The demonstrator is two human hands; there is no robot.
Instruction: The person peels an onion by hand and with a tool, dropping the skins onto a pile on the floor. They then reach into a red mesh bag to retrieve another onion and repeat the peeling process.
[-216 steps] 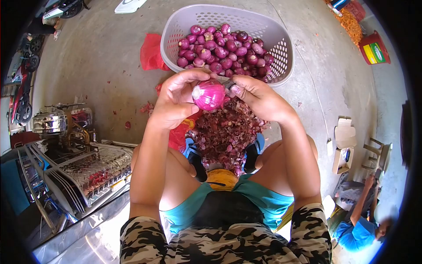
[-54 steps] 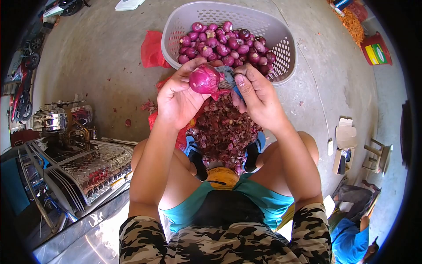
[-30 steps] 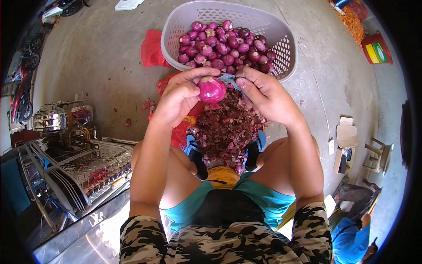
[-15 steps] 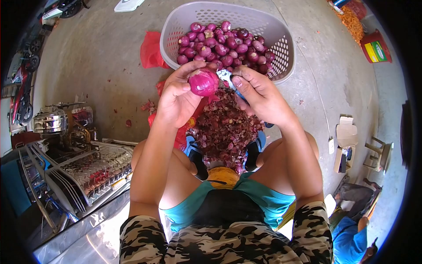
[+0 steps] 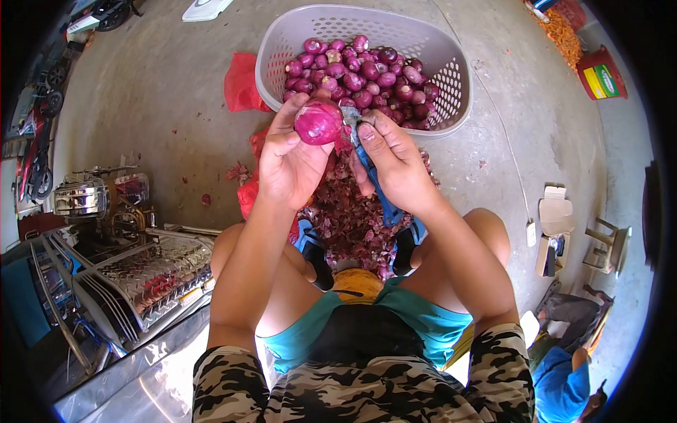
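Note:
Fingers of my left hand (image 5: 290, 158) are wrapped round a purple-red onion (image 5: 319, 121), its smooth skin facing up. Close beside it, my right hand (image 5: 395, 158) grips a knife (image 5: 377, 185) with a long blue handle hanging below the palm. The knife's greyish blade end is at the onion's right side, partly hidden by my fingers. Beneath both hands lies a heap of dry onion skins (image 5: 345, 218) between my feet. Just beyond the hands, a grey perforated basket (image 5: 462, 84) holds many peeled purple onions (image 5: 352, 65).
A red mesh bag (image 5: 245, 83) lies left of the basket. Metal vehicle parts (image 5: 120, 275) stand at left. On the right are an open cardboard box (image 5: 556, 218), a small stool (image 5: 606, 247), a red bucket (image 5: 601, 74) and a person in a blue shirt (image 5: 560, 381).
The onion and my left hand have shifted slightly left and toward me. My right hand has turned and moved left, bringing the long blue handle into view.

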